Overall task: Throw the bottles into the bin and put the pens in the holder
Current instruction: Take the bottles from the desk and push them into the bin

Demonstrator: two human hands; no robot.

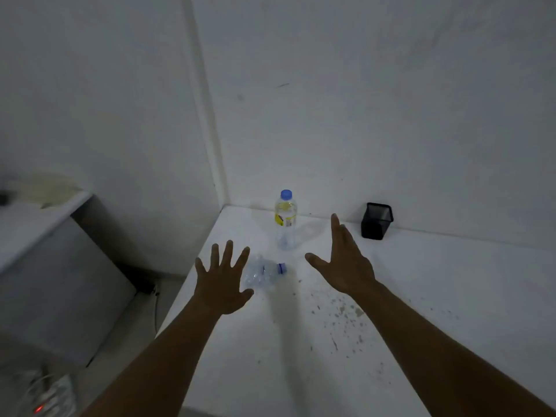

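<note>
A white surface (406, 296) fills the corner of the room, and over it the left hand (221, 284) and right hand (346, 263) both reach out spread wide and holding nothing. An upright bottle (285, 224) with a blue cap stands near the back wall, a crushed bottle (263, 273) lies on its side just beside the left fingers, and a black mesh holder (376, 221) sits apart to the right. No bin or pens show in this dim view, so a good move is probably to wrap the left hand around the crushed bottle's body and the right around the standing bottle's middle, without tipping it.
</note>
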